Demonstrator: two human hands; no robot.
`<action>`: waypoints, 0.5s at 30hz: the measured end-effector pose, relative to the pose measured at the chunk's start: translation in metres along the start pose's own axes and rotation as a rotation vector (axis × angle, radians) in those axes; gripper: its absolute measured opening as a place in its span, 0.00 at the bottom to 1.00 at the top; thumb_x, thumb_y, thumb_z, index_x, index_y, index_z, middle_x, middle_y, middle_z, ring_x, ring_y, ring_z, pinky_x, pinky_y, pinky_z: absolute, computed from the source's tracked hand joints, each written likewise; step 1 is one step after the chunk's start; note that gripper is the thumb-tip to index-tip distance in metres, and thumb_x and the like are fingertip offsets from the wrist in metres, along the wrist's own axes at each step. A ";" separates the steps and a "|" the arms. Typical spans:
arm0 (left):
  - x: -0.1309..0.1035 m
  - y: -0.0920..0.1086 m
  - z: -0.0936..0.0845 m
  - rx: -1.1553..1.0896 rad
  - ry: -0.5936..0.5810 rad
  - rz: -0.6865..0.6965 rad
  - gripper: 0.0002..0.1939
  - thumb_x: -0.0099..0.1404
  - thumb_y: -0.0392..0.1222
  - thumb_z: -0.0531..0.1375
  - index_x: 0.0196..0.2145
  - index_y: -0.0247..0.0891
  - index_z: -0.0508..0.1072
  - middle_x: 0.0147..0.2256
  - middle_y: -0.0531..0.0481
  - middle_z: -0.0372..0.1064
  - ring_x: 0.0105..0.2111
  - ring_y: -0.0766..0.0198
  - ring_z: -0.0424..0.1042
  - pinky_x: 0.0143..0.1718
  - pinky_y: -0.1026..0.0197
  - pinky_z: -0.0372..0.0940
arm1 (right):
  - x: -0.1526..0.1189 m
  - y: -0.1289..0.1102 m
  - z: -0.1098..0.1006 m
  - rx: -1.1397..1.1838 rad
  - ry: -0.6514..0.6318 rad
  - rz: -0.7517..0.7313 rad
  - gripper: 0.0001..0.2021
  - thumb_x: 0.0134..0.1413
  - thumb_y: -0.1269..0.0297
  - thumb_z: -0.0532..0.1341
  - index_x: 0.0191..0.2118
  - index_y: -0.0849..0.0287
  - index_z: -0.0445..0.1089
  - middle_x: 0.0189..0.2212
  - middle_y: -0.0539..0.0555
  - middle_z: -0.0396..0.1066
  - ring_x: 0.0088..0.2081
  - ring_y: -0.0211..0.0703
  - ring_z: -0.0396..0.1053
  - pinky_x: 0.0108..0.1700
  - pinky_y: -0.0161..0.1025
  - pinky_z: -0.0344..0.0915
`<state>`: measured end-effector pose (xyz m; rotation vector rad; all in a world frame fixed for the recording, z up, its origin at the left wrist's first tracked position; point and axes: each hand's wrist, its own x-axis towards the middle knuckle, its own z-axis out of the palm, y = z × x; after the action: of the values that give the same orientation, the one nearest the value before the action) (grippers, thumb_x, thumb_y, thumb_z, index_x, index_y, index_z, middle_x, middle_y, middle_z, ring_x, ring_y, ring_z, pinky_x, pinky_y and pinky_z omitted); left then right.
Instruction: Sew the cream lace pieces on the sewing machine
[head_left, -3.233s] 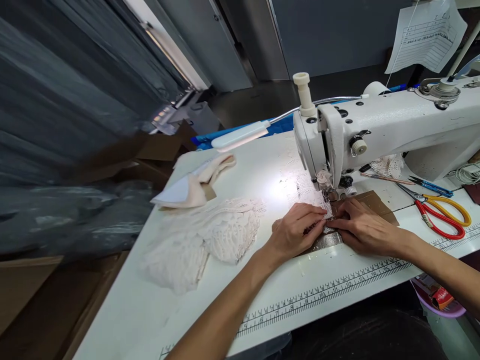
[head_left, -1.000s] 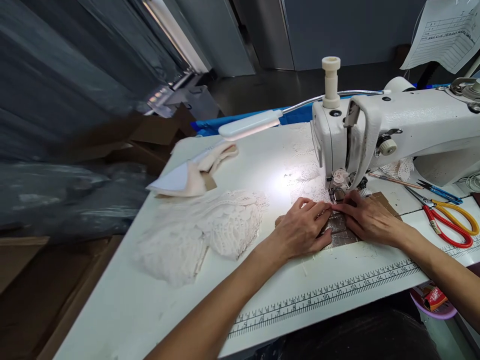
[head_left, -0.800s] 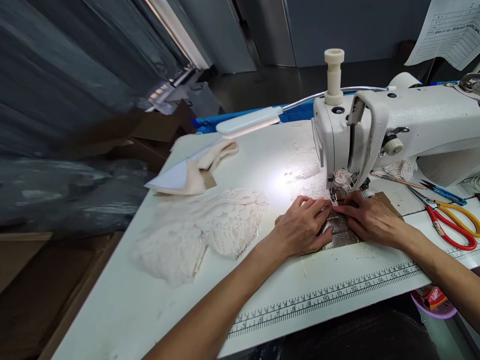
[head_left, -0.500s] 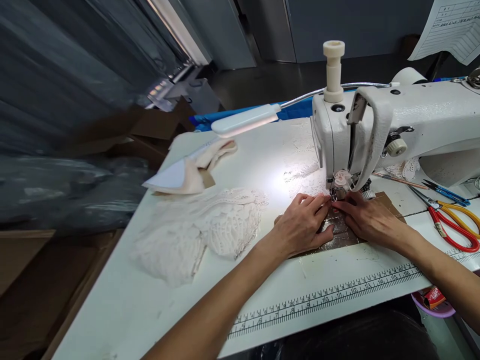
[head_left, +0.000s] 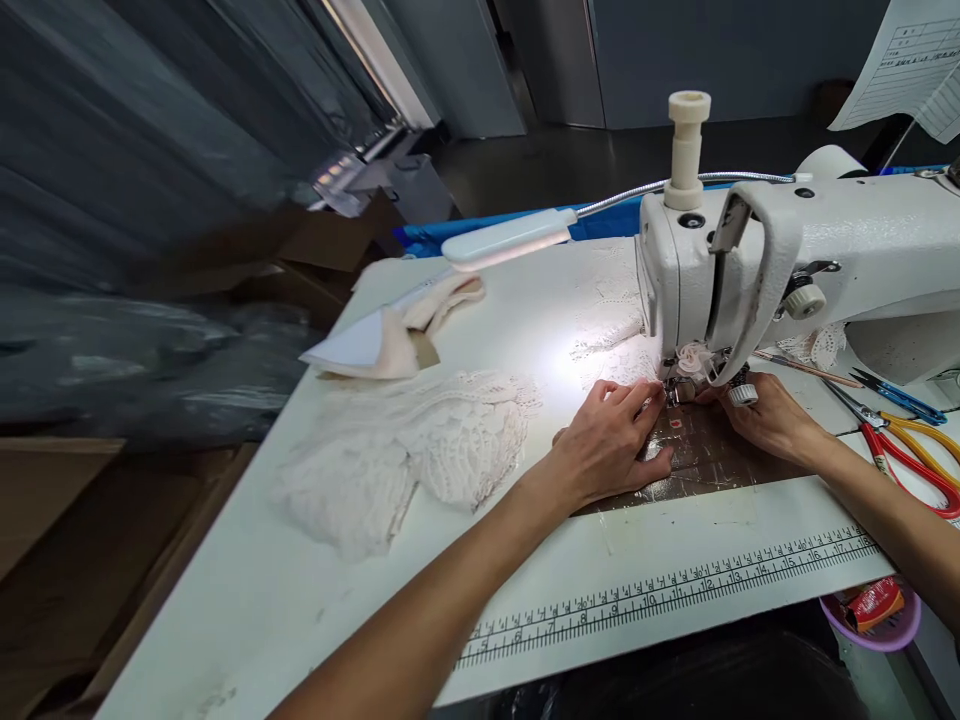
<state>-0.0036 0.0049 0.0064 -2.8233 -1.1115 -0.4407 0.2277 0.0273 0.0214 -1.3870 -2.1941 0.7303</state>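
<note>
My left hand point(head_left: 611, 440) lies just left of the presser foot point(head_left: 681, 392) of a white sewing machine point(head_left: 679, 270). Its fingertips are together at the edge of white lace point(head_left: 619, 350); what they hold is too small to make out. Right of the foot, my right hand point(head_left: 769, 415) reaches behind the needle area, its fingertips hidden by the machine. Under both hands is a shiny brown plate point(head_left: 701, 455). A pale pink fabric rose point(head_left: 691, 357) sits at the machine head above the foot.
White lace pieces point(head_left: 457, 440) lie to the left, with folded cream fabric point(head_left: 397, 345) behind. Right are red-and-yellow scissors point(head_left: 904, 450) and blue snips point(head_left: 900, 397). A lamp point(head_left: 510, 240) hangs over the table; a ruler strip point(head_left: 675, 595) runs along its front.
My right hand has moved right and slightly back, uncovering more of the brown plate. My left hand stays beside the foot. The whole view has shifted slightly.
</note>
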 end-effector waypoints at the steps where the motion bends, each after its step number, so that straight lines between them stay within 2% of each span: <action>1: 0.000 0.000 0.001 0.003 -0.004 -0.005 0.25 0.68 0.52 0.52 0.55 0.32 0.68 0.51 0.37 0.68 0.45 0.52 0.70 0.46 0.49 0.63 | 0.002 -0.001 0.001 0.000 0.009 0.013 0.21 0.69 0.55 0.47 0.37 0.60 0.73 0.28 0.56 0.73 0.35 0.47 0.72 0.37 0.40 0.68; 4: -0.001 0.000 0.002 0.018 -0.006 -0.017 0.26 0.68 0.52 0.51 0.54 0.31 0.68 0.50 0.37 0.69 0.43 0.52 0.70 0.45 0.48 0.63 | -0.003 -0.004 0.004 0.004 0.011 -0.035 0.21 0.68 0.51 0.47 0.43 0.59 0.72 0.39 0.59 0.75 0.42 0.50 0.72 0.43 0.44 0.70; 7: -0.001 0.000 0.002 0.010 -0.002 -0.033 0.26 0.68 0.53 0.52 0.55 0.31 0.67 0.50 0.37 0.69 0.43 0.51 0.70 0.45 0.47 0.62 | -0.015 -0.004 0.008 -0.027 0.022 -0.130 0.22 0.68 0.49 0.48 0.50 0.59 0.69 0.49 0.62 0.71 0.48 0.52 0.72 0.50 0.49 0.70; 12: -0.001 -0.001 0.001 -0.061 -0.001 -0.069 0.26 0.68 0.53 0.53 0.57 0.33 0.66 0.52 0.37 0.67 0.46 0.50 0.69 0.50 0.45 0.61 | -0.027 0.004 0.018 -0.132 0.046 -0.205 0.17 0.66 0.59 0.51 0.53 0.62 0.68 0.51 0.66 0.68 0.49 0.53 0.71 0.48 0.50 0.72; 15: -0.001 -0.005 0.002 -0.104 0.004 -0.072 0.28 0.68 0.54 0.53 0.59 0.34 0.65 0.53 0.37 0.67 0.49 0.50 0.69 0.56 0.42 0.58 | -0.026 0.007 0.022 -0.162 0.070 -0.242 0.18 0.67 0.61 0.51 0.56 0.62 0.66 0.50 0.65 0.69 0.49 0.54 0.71 0.48 0.51 0.73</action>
<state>-0.0077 0.0085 0.0034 -2.8756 -1.2275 -0.5242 0.2294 0.0014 -0.0018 -1.1712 -2.3547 0.4193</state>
